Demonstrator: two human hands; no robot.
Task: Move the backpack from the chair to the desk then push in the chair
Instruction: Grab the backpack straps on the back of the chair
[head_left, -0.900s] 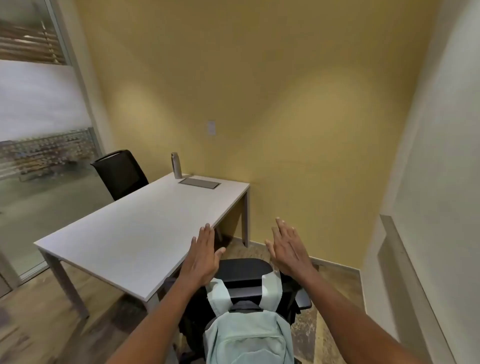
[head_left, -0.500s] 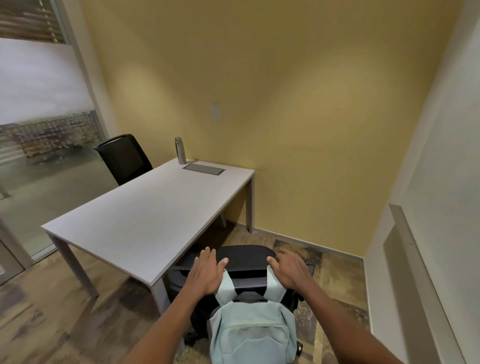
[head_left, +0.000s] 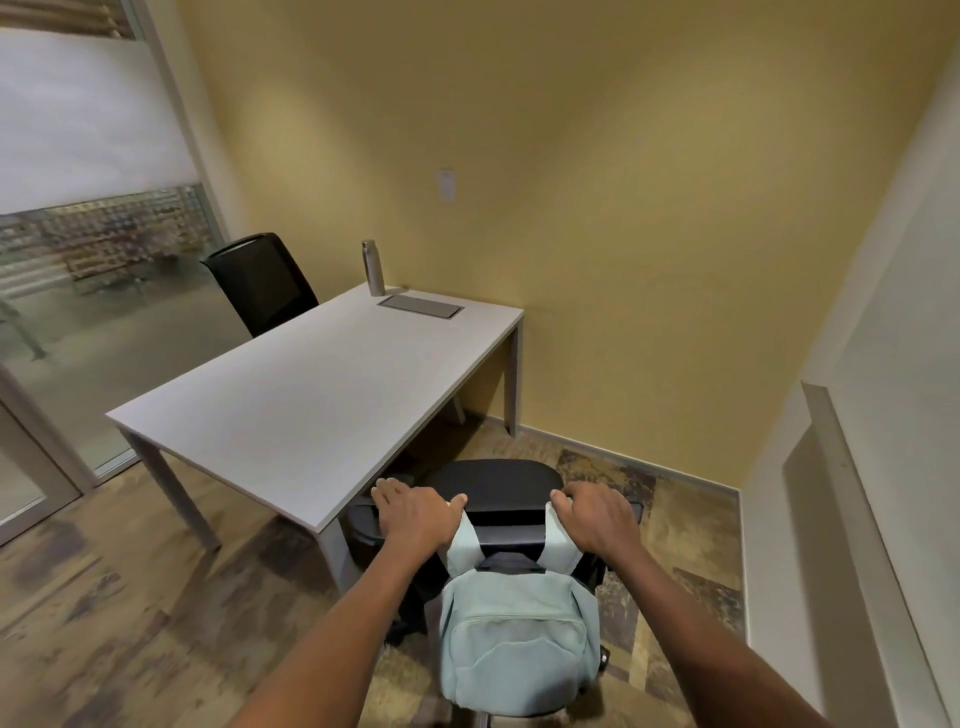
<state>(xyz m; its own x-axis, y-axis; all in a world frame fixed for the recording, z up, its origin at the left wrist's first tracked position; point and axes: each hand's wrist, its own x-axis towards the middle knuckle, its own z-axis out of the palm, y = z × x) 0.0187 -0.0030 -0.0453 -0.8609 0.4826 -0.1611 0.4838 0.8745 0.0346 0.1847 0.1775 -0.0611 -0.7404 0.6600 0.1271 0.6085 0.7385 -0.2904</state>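
Note:
A pale green backpack hangs on the back of a black office chair, its two straps looped over the top of the backrest. My left hand lies over the left strap at the top of the backrest, fingers folded over the edge. My right hand is curled around the right strap. The chair stands at the near right corner of the white desk, pulled out from it.
On the desk's far end stand a metal bottle and a flat grey panel. A second black chair sits behind the desk on the left. A white wall with a ledge runs close on the right; a glass partition stands on the left.
Both hands came down from the air in front of the chair onto the backrest top and closed over the two straps. The view moved closer.

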